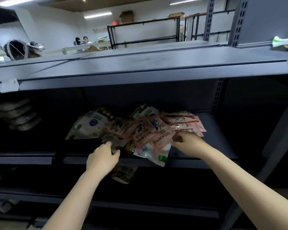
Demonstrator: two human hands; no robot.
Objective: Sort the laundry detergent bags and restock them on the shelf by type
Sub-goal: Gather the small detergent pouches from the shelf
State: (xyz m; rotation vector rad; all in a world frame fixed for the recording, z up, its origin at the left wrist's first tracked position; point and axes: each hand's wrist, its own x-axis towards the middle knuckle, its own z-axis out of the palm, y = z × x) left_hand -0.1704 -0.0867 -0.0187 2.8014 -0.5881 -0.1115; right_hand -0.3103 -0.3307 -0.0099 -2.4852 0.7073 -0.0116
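A jumbled pile of detergent bags lies on the middle shelf [219,130] of a dark grey rack. Pink bags [145,133] are heaped in the centre, with more pink bags [183,121] stacked flat to the right. A white bag with green and blue print [90,125] lies at the left of the pile. My left hand [103,156] grips a bag [123,175] that hangs down over the shelf's front edge. My right hand [186,141] pinches the corner of a pink bag [160,140] at the pile's right side.
The top shelf board [140,65] juts out above the pile. A stack of pale bags [18,115] sits in the dark bay at left. A green-and-white pack [284,41] lies at the upper right. People stand far back in the room behind other racks.
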